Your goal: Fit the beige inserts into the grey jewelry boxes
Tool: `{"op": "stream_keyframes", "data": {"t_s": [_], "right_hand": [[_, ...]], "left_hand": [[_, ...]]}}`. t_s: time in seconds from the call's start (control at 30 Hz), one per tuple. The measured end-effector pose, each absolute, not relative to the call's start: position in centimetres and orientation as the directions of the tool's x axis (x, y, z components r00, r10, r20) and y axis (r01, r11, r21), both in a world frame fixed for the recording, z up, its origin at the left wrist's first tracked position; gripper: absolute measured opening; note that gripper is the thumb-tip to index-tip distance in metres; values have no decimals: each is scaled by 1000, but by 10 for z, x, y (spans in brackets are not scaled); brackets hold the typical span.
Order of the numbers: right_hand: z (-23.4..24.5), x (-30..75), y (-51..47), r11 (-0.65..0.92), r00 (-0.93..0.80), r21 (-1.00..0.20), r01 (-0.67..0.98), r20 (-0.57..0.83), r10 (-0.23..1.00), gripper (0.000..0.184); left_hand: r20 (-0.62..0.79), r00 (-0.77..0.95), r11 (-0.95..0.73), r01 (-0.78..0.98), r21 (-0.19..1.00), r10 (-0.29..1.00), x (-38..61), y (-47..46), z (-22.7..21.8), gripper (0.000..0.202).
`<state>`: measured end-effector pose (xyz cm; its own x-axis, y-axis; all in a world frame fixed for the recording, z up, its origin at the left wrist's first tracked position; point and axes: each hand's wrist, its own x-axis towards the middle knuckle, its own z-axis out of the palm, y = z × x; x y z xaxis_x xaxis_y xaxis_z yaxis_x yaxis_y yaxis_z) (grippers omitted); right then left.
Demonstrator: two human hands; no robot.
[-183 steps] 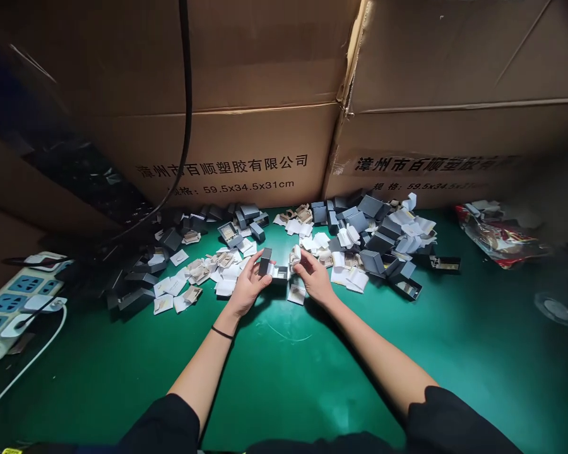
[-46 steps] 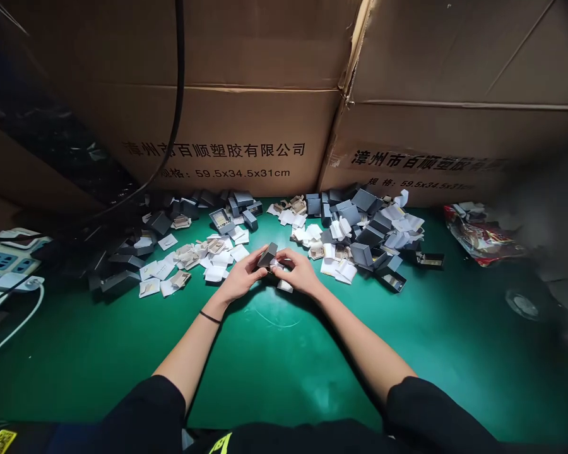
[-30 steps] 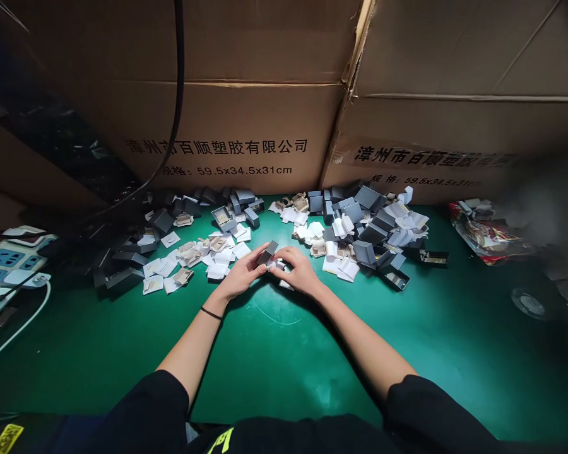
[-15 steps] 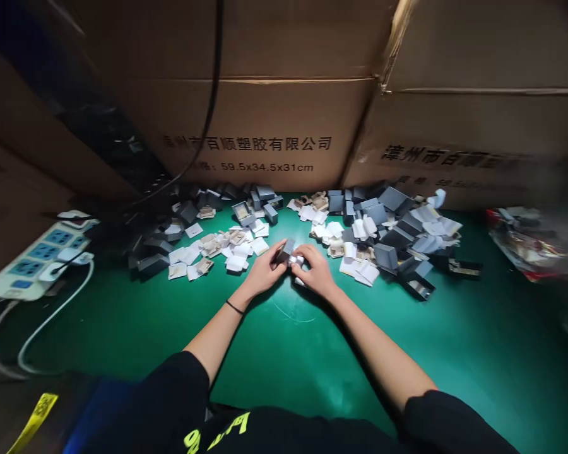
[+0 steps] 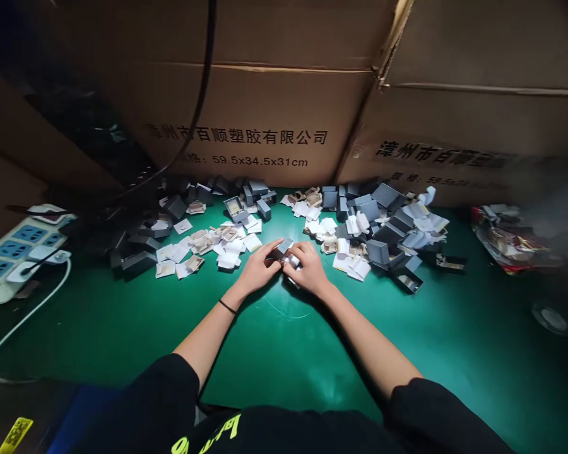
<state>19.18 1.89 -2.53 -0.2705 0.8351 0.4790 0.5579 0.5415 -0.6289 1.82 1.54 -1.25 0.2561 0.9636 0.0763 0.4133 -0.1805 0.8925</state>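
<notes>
In the middle of the green table point(image 5: 265, 353) my two hands work close together. My left hand point(image 5: 260, 266) is closed round a small dark grey box point(image 5: 283, 248), thumb on the near side and fingers behind it. My right hand point(image 5: 308, 268) is curled on a small white piece point(image 5: 291, 260) pressed against the box; its exact kind is hard to make out, since fingers cover much of it. Something pale shows under the right fingers, partly hidden.
Several grey boxes and white paper pieces lie in heaps at left point(image 5: 139, 252) and right point(image 5: 388, 233). Cardboard cartons point(image 5: 265, 101) wall off the back. A power strip point(image 5: 26, 249) with cables sits at left, a shiny plastic bag point(image 5: 506, 239) at right.
The whole view has shifted slightly, so the scene sits a little further left. Both hands keep their hold on the box and white piece, with only slight finger movement.
</notes>
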Motion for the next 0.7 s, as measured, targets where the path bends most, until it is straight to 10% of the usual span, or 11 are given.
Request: {"op": "stream_keyframes", "data": {"t_s": [0.7], "right_hand": [[-19, 195, 19, 425, -219, -823, 377, 367, 904, 15]], "left_hand": [[39, 411, -195, 345, 918, 911, 1, 25, -11, 65]]}}
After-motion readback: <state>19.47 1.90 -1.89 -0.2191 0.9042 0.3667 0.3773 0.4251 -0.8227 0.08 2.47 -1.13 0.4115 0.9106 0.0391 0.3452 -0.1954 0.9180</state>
